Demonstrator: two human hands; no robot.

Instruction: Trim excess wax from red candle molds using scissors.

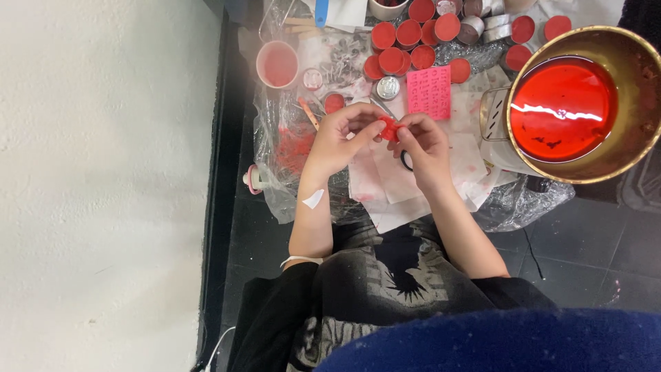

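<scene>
My left hand (342, 141) and my right hand (425, 146) meet over a stained white paper sheet (385, 182), both pinching one small red wax piece (390, 128) between their fingertips. A dark ring (405, 161) shows just under my right hand. A small white patch is stuck on my left wrist. Behind the hands lie a pink silicone mould (429, 92) with small shapes and a little round metal tin (387, 87).
A large brass pot (620, 155) of red liquid wax stands at the right. Several round red wax discs (399, 47) and small metal cups (483, 22) crowd the back. A pink cup (277, 64) sits at the left on crinkled plastic (275, 138). A white wall (103, 186) runs along the left.
</scene>
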